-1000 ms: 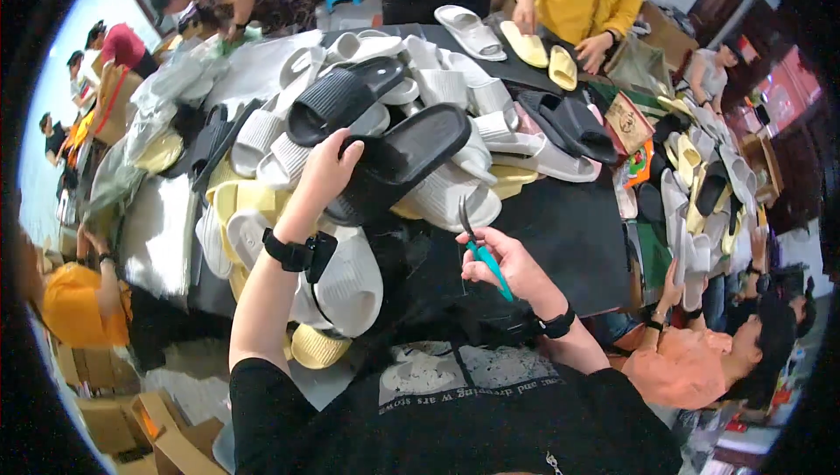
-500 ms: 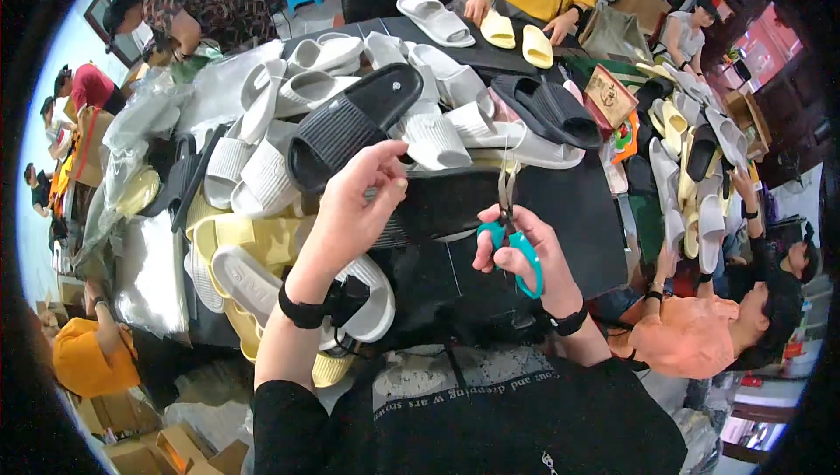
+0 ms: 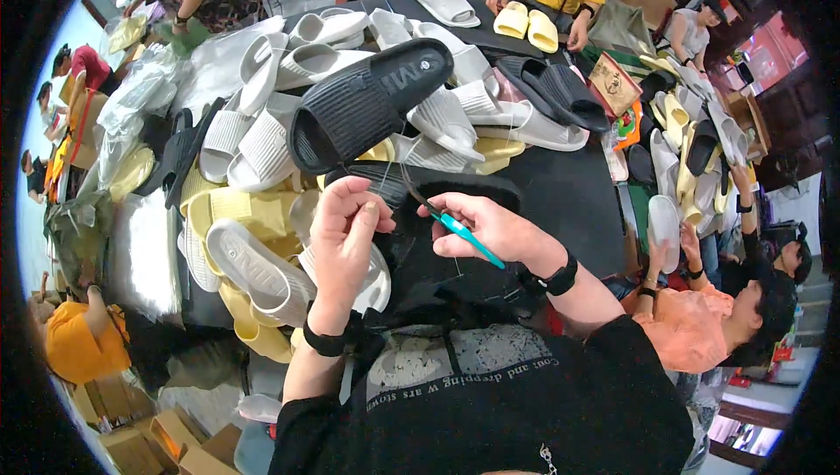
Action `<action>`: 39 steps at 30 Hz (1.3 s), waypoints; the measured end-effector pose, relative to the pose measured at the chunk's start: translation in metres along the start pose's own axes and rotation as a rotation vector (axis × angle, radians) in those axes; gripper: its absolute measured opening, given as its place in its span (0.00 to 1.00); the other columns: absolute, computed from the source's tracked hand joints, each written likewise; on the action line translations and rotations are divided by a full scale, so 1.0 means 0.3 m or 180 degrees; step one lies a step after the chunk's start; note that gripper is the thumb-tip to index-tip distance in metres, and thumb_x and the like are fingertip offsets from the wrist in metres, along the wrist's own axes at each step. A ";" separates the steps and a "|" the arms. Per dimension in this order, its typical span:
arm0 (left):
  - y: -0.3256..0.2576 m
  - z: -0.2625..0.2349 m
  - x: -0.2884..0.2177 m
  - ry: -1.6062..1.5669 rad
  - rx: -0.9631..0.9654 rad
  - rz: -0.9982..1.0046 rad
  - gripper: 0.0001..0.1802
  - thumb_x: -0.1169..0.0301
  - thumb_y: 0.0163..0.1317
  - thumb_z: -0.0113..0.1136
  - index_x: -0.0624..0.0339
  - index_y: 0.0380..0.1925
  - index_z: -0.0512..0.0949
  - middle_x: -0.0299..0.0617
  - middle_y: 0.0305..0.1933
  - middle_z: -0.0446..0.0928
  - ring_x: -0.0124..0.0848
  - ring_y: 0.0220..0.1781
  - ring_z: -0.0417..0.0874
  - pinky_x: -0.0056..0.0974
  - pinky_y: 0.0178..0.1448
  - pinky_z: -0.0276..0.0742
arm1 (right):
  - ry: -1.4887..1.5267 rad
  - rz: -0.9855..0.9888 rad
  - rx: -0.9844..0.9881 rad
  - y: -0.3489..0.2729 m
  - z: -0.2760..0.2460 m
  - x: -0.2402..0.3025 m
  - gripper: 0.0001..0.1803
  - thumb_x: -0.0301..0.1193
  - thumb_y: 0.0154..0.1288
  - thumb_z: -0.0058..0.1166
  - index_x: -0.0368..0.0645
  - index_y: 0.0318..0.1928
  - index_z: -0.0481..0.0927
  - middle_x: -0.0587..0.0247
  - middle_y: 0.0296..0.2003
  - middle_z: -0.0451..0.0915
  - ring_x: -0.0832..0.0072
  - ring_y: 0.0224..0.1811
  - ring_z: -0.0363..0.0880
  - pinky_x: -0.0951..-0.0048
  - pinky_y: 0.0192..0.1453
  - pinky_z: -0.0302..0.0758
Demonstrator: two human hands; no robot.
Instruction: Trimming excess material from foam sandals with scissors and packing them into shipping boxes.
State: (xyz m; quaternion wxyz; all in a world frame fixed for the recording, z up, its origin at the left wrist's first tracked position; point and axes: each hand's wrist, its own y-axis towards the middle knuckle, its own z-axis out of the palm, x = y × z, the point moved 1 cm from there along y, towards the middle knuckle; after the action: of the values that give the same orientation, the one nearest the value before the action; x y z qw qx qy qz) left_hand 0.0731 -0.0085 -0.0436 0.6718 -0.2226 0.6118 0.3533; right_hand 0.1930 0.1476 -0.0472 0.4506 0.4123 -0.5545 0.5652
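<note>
Scissors swung left since half a second ago, blades now by the left hand; work seemed closer-in, near the black slipper atop the pile. Right hand gripped the handles; left fingers curled, couldn't tell if pinching anything. Dark table, co-workers around, cardboard boxes lower left

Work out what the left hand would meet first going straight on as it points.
Probably the upper black slipper, just beyond the left hand, though depth is unclear: the lower black slipper could come first.
</note>
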 end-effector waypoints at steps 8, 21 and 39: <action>-0.017 0.039 0.033 -0.0138 0.0100 -0.0063 0.12 0.80 0.61 0.46 0.65 0.45 0.64 0.41 0.29 0.74 0.24 0.27 0.73 0.27 0.35 0.70 | 0.0304 0.0171 -0.0183 0.005 0.002 -0.022 0.22 0.33 0.57 0.59 0.37 0.49 0.71 0.71 0.25 0.74 0.87 0.23 0.71 0.84 0.24 0.69; -0.035 0.053 0.045 -0.0021 -0.0013 -0.0137 0.12 0.80 0.60 0.46 0.65 0.45 0.65 0.40 0.28 0.74 0.22 0.23 0.72 0.25 0.30 0.69 | 0.0383 0.0271 -0.1033 -0.075 -0.014 -0.093 0.21 0.31 0.56 0.59 0.38 0.49 0.73 0.74 0.22 0.72 0.88 0.15 0.67 0.84 0.17 0.64; -0.136 0.042 -0.031 0.1104 0.2174 -0.0030 0.11 0.78 0.56 0.54 0.64 0.41 0.73 0.44 0.29 0.77 0.34 0.31 0.80 0.35 0.37 0.75 | -0.2079 -0.1242 -0.1854 0.070 0.038 -0.034 0.30 0.30 0.46 0.67 0.38 0.50 0.69 0.54 0.31 0.78 0.67 0.31 0.79 0.70 0.37 0.74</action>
State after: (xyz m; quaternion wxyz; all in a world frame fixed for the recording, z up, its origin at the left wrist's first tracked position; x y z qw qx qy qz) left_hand 0.1119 -0.0276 -0.0380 0.5953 -0.0452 0.7979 0.0831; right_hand 0.1748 0.1360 -0.0618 0.4473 0.5213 -0.7146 0.1321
